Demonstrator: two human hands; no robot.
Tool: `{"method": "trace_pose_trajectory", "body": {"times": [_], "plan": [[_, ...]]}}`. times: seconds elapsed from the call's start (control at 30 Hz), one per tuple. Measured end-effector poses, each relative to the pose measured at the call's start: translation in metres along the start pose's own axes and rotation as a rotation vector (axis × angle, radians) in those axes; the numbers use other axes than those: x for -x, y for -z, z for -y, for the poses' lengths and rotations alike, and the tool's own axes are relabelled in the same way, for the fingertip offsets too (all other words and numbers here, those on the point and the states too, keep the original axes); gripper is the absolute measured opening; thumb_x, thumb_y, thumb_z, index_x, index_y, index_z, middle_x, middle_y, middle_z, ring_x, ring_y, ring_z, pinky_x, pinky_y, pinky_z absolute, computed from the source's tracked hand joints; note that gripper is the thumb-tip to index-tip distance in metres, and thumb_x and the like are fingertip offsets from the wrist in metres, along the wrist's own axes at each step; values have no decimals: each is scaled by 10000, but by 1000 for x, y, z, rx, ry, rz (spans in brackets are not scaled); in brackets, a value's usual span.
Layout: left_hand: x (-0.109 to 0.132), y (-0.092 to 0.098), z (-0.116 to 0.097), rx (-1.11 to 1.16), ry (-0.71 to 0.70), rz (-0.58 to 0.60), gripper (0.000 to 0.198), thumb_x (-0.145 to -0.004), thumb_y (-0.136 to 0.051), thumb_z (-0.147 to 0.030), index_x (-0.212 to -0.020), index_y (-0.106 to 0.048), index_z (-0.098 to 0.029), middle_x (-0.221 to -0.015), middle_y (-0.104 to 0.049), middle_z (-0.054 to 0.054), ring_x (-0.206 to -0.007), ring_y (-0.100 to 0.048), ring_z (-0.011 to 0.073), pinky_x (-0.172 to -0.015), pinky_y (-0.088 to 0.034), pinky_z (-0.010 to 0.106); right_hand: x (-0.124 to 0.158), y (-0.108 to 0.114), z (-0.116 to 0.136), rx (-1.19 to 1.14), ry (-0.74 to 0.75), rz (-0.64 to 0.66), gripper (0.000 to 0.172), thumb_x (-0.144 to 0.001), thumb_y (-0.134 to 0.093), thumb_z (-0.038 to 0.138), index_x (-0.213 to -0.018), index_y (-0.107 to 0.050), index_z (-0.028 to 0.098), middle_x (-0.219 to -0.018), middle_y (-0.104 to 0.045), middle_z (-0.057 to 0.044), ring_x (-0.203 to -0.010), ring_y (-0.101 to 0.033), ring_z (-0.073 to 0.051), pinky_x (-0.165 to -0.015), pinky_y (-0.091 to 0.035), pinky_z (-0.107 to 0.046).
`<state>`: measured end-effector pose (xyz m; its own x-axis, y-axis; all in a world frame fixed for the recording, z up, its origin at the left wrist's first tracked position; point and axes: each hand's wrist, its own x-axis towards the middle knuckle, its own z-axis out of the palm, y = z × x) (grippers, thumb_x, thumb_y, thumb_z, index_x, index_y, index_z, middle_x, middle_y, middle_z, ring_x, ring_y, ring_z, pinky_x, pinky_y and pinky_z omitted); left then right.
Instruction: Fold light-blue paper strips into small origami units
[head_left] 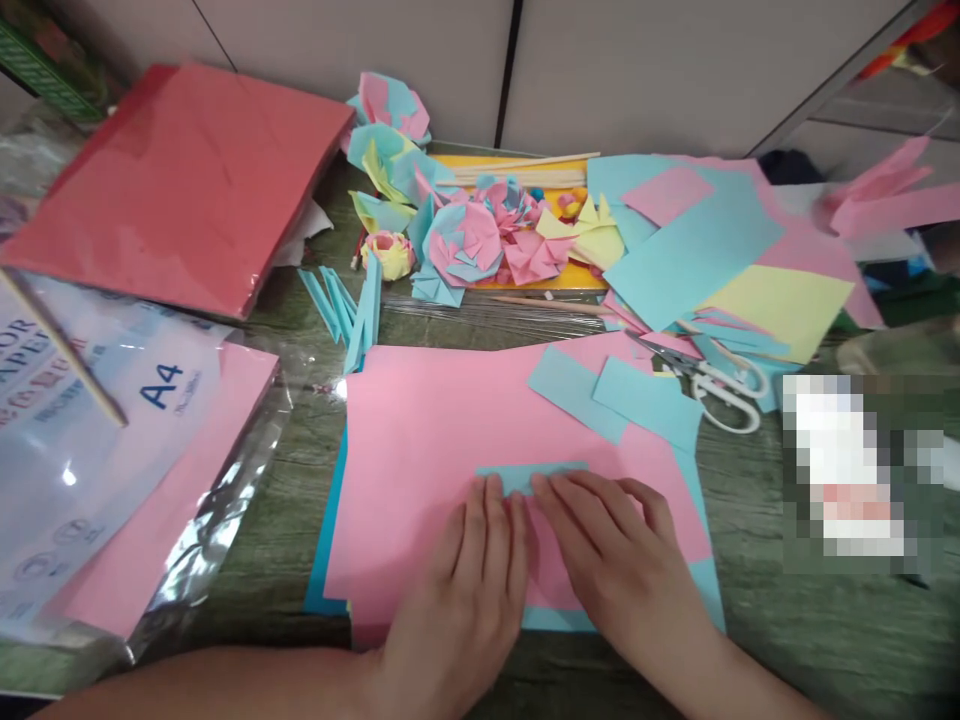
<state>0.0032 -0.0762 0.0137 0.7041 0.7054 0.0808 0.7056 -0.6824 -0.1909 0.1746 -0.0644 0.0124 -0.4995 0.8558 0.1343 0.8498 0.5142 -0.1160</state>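
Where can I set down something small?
Right: tabletop between the light-blue sheet and the pixelated patch. Left: a strip between the A4 bag and dark-blue sheet. Crowded: the far side, with paper flowers, and the pink sheet under your left hand and right hand.

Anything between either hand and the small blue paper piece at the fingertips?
Nothing visible: the left hand and right hand both touch the blue paper piece directly. The scissors lie beyond the right hand, clear of both.

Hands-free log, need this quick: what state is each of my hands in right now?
Left hand: open, fingers extended, fingertips on the blue paper strip.
Right hand: fingers partly bent, fingertips on that same strip; cannot tell whether it grips.
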Motion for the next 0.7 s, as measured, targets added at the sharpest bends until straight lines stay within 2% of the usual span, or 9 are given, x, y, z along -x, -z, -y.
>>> {"method": "trace_pose_trajectory", "body": {"times": [0.3, 0.47, 0.7], "plan": [[-8, 3, 5, -32, 2, 0, 399, -809, -298, -211, -1156, -451, -89, -1118, -573, 135, -1030, -534, 245, -869, -360, 364, 5, 1, 9, 73, -39, 10, 327, -832, -401, 176, -1131, -525, 131, -1144, -573, -75, -1078, -441, -226, -861, -286, -427], [-7, 2, 7, -5, -15, 15, 403, -805, -305, -197, -1179, -431, -113, -1140, -558, 138, -1021, -538, 243, -856, -362, 363, 7, 5, 11, 82, -61, 3, 320, -841, -369, 175, -1106, -547, 171, -1141, -579, -48, -1083, -442, -216, -859, -279, -427], [-9, 2, 5, -23, -19, 47, 425, -802, -311, -182, -1214, -400, -129, -1137, -557, 142, -1026, -537, 248, -835, -380, 357, 12, 20, 7, 210, -275, 14, 301, -785, -419, 141, -1028, -593, 182, -975, -640, -60, -909, -493, -242, -811, -278, -472]]}}
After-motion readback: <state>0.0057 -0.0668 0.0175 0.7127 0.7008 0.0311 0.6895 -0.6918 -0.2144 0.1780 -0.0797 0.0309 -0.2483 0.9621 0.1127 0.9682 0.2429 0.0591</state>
